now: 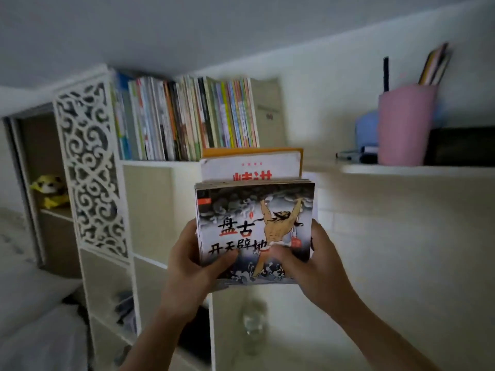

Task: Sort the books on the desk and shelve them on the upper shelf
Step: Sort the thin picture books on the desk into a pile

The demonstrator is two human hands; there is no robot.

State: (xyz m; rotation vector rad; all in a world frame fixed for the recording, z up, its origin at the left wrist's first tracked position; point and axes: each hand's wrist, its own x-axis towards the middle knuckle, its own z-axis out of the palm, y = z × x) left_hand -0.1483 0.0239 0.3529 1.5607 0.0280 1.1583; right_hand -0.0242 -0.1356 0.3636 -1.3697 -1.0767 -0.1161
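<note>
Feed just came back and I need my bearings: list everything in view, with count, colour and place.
stack of books: one stack, top cover grey-black with red and black characters, a white and an orange book behind; held up before the shelf.
row of books: many, mixed colours, upright on the upper shelf.
pink cup: one, on the right ledge, pens inside.
blue object: one, left of the cup.
black object: one, right of the cup.
yellow toy: one, left cubby.
clear bottle: one, blurred, below the stack.
left hand: grips the stack's left side.
right hand: grips its right side.
</note>
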